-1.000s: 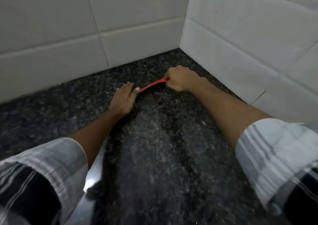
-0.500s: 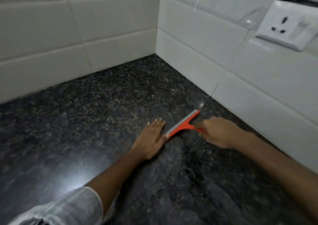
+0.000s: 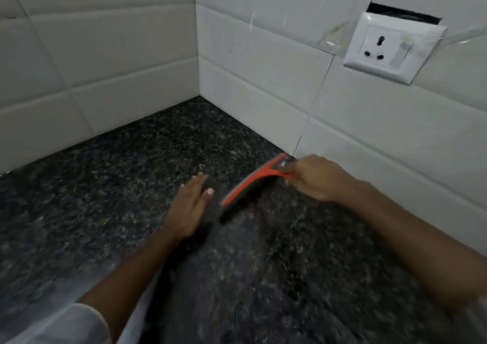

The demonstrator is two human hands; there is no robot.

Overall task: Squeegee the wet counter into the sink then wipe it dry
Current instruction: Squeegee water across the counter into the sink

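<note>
Granite counter [image 3: 110, 198], dark and speckled, is being shown across the lower two-thirds of the frame; a pale sheen is lying at lower left, prob. water or glare, can't tell which. White tiled walls [image 3: 105, 61] are meeting in a corner at upper centre, w/ a socket plate [image 3: 392, 47] mounted at upper right. No sink is being shown anywhere in the frame.

Right hand [image 3: 315, 177], centre-right, is being kept closed around the handle of the orange squeegee [image 3: 253, 180], fingers curled tight on it. Blade is being held diagonally, its upper end near the wall base, its lower end just beside the left hand [image 3: 191, 206]. Whether the rubber edge is being pressed onto the stone or lifted slightly can't be told; blur and a shadow under it are suggesting a small gap. Left hand is being laid flat on the counter at centre, fingers extended and held together, thumb [image 3: 208, 195] out toward the blade, not touching it.

Risks, as judged: water could be left in a strip along the wall if the blade is being started short of it; streaks could be left if the edge is being tilted or lifted; the flat palm could be caught by the lower blade end.
</note>
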